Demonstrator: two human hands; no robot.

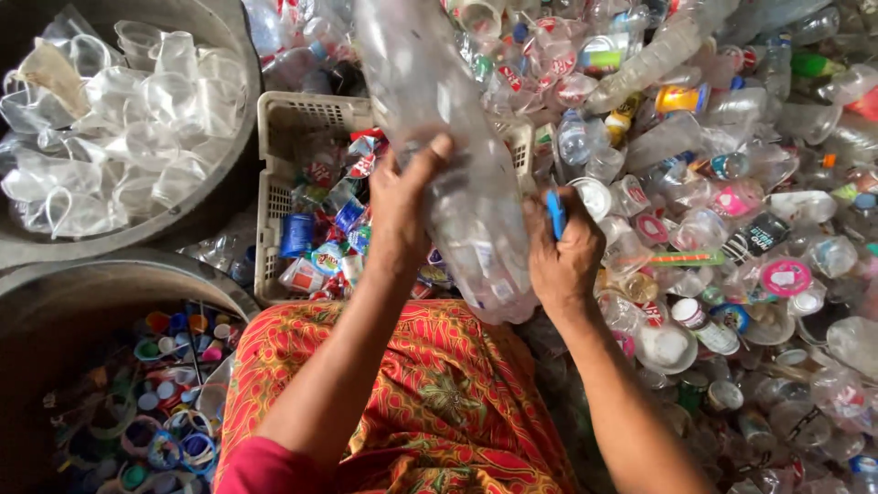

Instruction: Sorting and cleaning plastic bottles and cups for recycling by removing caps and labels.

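Note:
My left hand grips a large clear plastic bottle that stands tilted in front of me, its lower end near my lap. Against the bottle's right side, my right hand is closed on a small blue-handled tool. Whether the tool's tip touches the bottle I cannot tell. My lap is covered by a red and orange patterned cloth.
A white plastic crate behind the bottle holds torn coloured labels. A round tub at upper left is full of clear plastic cups. Another tub at lower left holds caps and rings. A heap of bottles and cups fills the right side.

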